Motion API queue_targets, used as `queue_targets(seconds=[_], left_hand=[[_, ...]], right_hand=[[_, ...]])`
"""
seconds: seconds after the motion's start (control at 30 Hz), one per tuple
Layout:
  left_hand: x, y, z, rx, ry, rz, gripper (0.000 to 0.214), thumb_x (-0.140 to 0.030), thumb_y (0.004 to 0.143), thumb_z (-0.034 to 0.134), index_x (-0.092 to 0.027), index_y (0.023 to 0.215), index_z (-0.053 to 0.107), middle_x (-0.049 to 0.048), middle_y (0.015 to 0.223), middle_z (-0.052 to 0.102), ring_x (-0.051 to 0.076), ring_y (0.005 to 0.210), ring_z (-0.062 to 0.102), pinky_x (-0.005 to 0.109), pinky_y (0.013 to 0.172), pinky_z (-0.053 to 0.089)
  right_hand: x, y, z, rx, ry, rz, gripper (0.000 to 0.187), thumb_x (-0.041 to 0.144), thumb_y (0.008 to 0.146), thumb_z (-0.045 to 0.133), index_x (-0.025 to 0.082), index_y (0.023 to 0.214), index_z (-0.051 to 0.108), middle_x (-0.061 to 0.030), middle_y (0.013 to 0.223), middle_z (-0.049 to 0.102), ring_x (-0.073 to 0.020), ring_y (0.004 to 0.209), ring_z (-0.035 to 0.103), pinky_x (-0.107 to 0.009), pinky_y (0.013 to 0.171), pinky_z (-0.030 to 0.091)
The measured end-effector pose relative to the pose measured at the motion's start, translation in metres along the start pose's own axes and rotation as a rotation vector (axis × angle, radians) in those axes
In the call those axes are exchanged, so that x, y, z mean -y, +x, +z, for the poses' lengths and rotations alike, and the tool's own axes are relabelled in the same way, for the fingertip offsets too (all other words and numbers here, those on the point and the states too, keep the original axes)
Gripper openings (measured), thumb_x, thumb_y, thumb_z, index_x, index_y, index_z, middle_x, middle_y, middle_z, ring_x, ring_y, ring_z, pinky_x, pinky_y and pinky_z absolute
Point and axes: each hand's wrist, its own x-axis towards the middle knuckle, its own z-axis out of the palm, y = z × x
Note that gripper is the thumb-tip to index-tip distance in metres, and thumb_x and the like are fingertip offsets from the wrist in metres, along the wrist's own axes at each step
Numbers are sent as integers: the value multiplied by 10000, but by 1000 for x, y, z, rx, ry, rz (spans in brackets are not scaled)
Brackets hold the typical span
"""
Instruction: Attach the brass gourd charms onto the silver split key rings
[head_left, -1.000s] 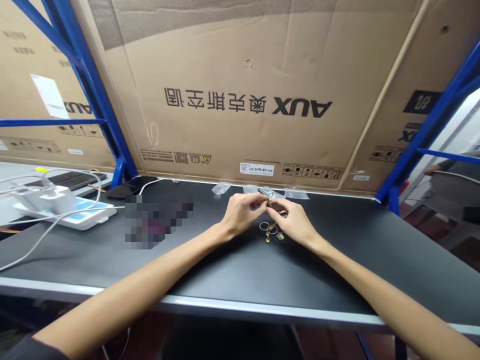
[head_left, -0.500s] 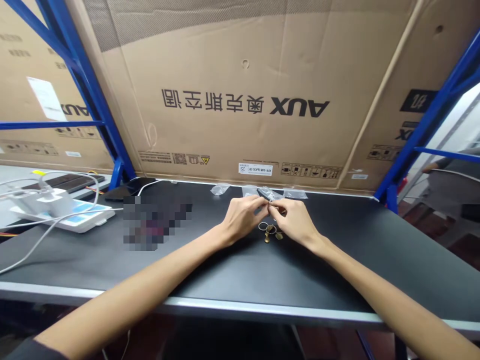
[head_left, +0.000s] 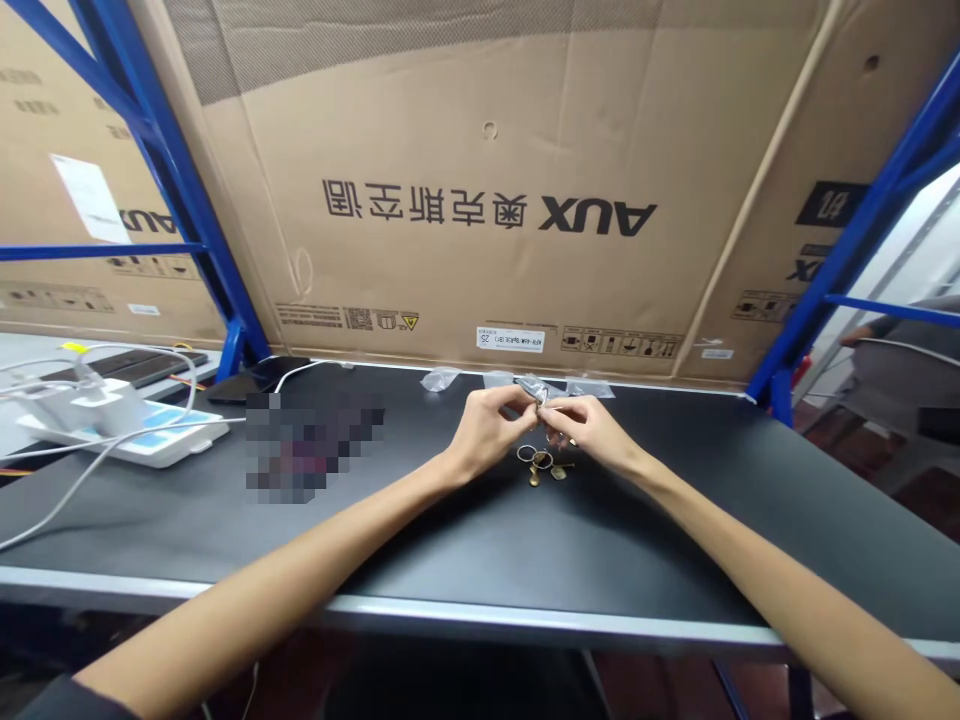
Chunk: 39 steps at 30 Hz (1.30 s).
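Left hand (head_left: 487,430) and right hand (head_left: 592,425) pinch one small metal piece (head_left: 541,398).

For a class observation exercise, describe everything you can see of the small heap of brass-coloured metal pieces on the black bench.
The heap is a loose cluster of brass-coloured metal pieces on the black bench top: two thin rings, a small drop-shaped piece, a flat leaf-shaped piece and a slim bar. Their exact kind is too small to tell. It lies just nearer the viewer than the left hand and right hand; neither clearly touches it.
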Motion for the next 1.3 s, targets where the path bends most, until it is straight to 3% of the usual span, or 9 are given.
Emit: queue_targets(seconds=[0.1,0.23,0.33,0.47,0.83,1.03,1.3], left_hand=[[0,1,-3,-46,-26,43,136,-231,884,635,-169,853,752,49,855,761,169,770,670,273,697,501],[4,3,-9,-106,8,109,137,-256,891,649,-186,885,767,55,905,771,168,797,686,285,753,538],[7,5,-12,-143,49,137,144,-268,896,656,-200,913,782,44,919,791,166,777,710,287,748,564],[8,4,-9,-162,34,212,126,-235,885,669,-195,903,786,26,855,799,160,706,731,275,698,592],[6,0,-4,-128,-13,168,86,-143,848,661,-177,896,724,11,825,780,149,752,744,248,703,607],[5,2,-5,-121,-33,246,78,-179,857,654,-163,859,731,48,873,752,145,785,700,236,657,595],[2,4,-9,-95,-175,32,111,-218,842,669,-149,875,749,44,861,776,172,784,733,300,775,617]], right_hand=[[4,-3,0,-57,-155,-21,311,428,942,552,198,896,756,-57,938,760,-187,727,681,-315,686,549],[8,-5,-1,-152,-258,-12,298,384,944,573,224,1104,767,-75,1155,761,-237,934,723,-379,861,560],[9,-5,1,-262,-235,-65,295,370,951,573,211,1109,765,-77,1154,762,-243,999,714,-360,851,569],[8,-5,8,-389,-218,-116,245,368,934,620,220,1043,781,-51,1057,786,-221,914,728,-320,763,576],[7,-7,19,-504,-256,-142,137,331,882,697,232,905,790,-20,906,794,-198,792,730,-306,740,556],[9,-8,18,-454,-256,-115,150,340,882,682,225,837,767,-20,840,775,-188,723,693,-304,682,522],[7,-5,17,-350,-93,-63,278,385,883,674,227,1103,736,-59,1116,760,-213,939,709,-297,703,557]])
